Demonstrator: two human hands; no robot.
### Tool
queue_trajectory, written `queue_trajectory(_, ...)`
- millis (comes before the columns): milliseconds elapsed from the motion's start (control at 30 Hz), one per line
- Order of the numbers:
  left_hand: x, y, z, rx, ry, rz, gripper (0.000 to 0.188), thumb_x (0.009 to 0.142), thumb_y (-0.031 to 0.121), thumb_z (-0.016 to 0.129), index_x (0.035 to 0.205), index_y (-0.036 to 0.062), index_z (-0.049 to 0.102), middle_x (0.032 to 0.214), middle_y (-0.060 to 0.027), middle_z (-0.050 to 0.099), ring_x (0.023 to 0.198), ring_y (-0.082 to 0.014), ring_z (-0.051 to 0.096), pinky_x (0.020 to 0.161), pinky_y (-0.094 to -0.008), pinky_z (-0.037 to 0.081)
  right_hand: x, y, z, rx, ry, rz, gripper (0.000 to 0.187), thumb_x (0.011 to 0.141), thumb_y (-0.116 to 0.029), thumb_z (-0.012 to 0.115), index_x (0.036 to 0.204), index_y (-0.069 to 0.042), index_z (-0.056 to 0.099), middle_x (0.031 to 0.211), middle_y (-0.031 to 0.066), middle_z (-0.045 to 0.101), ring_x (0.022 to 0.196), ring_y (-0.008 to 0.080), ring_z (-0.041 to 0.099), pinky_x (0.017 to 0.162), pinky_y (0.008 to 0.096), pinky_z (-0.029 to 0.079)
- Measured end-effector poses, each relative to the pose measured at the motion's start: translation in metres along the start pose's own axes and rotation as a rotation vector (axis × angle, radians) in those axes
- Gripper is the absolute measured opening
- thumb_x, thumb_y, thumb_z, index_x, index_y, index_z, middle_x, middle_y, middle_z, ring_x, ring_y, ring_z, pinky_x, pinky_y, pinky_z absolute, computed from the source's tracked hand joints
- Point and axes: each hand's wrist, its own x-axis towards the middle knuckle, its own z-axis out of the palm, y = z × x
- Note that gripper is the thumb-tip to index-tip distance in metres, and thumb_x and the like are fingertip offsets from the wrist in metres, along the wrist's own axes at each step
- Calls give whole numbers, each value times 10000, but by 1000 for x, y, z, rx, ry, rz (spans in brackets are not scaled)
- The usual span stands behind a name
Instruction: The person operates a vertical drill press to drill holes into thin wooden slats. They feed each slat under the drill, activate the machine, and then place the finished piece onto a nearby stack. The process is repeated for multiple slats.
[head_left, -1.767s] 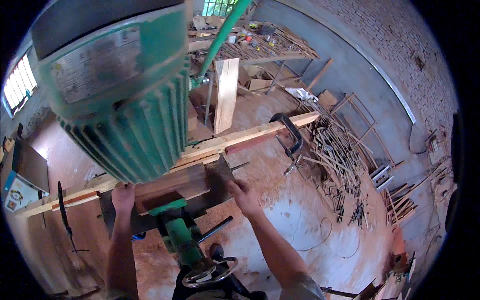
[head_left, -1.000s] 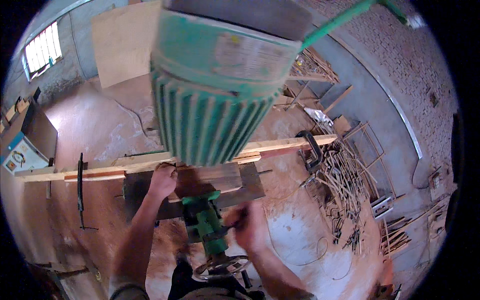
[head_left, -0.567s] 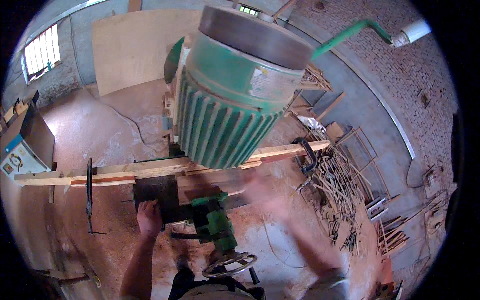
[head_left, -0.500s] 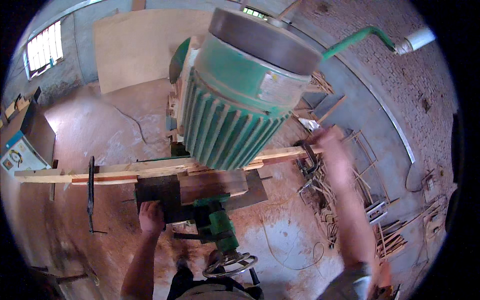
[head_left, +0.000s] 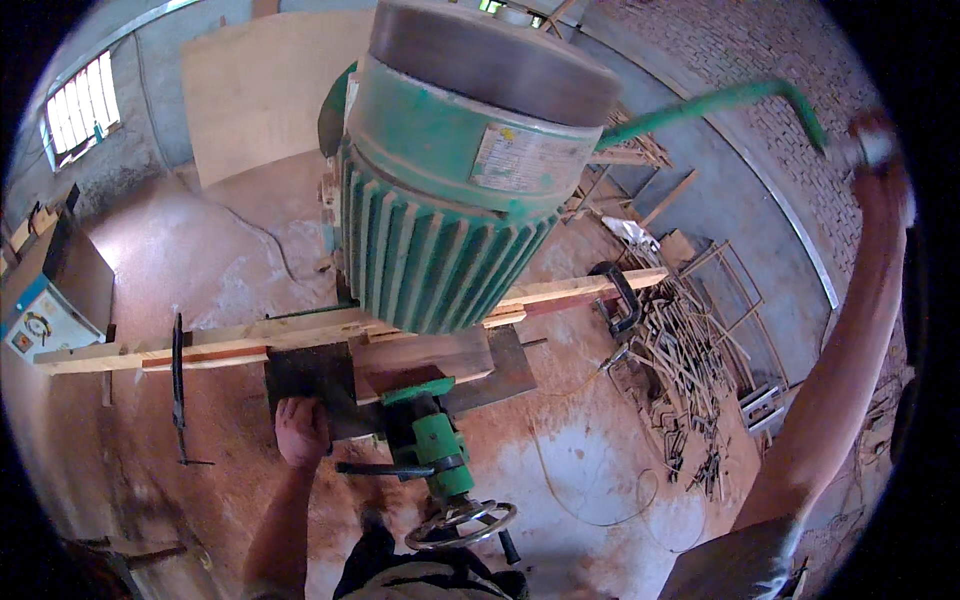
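A large ribbed green motor (head_left: 440,235) with a dark cap hangs over a long wooden beam (head_left: 225,340). From the motor a bent green lever (head_left: 720,105) reaches out to the far right. My right hand (head_left: 880,160), arm stretched out, is closed round the pale grip at the lever's end. My left hand (head_left: 302,430) is closed over the near edge of a dark machine table (head_left: 310,375). On that table a wooden block (head_left: 425,362) lies against the beam. A green screw clamp (head_left: 440,445) with a metal handwheel (head_left: 462,525) stands at its near side.
Metal clamps sit on the beam at the left (head_left: 179,390) and right (head_left: 622,300). Scrap sticks (head_left: 690,370) are heaped on the floor at the right. A cardboard box (head_left: 60,300) stands far left, and a large board (head_left: 265,95) leans on the back wall.
My right hand has moved from above the beam's right end, up and rightward onto the lever's grip. My left hand stays at the table edge. The view has shifted slightly.
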Motion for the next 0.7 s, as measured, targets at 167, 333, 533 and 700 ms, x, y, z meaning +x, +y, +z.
queue_trajectory(167, 0, 2, 2, 13, -12, -21, 93, 762, 30, 609, 853, 22, 629, 839, -129, 614, 815, -324, 568, 750, -415, 458, -141, -25, -19, 160, -204, 8, 160, 832, -172, 569, 902, -33, 532, 770, 54, 426, 740, 190, 403, 812, 386, 378)
queue_trajectory(333, 0, 4, 6, 6, -30, -38, 97, 767, 34, 608, 860, 23, 634, 855, -135, 620, 833, -328, 567, 766, -414, 462, -232, -26, -38, 126, 26, -70, 278, 800, -234, 661, 811, -48, 455, 763, 35, 329, 758, 195, 367, 780, 383, 361)
queue_trajectory(533, -1, 3, 5, 18, -33, -32, 107, 762, 36, 611, 867, 28, 630, 857, -131, 617, 837, -326, 562, 768, -414, 464, -299, -20, -34, 336, 136, -15, 423, 731, -233, 772, 781, -83, 380, 772, 16, 293, 750, 192, 356, 827, 404, 340)
queue_trajectory(700, -1, 5, 8, -7, -24, -37, 126, 745, 12, 620, 870, 28, 630, 851, -129, 617, 820, -324, 560, 747, -409, 469, -339, -16, -31, 373, 183, -27, 425, 714, -253, 780, 727, -118, 377, 735, -8, 303, 720, 175, 332, 789, 384, 329)
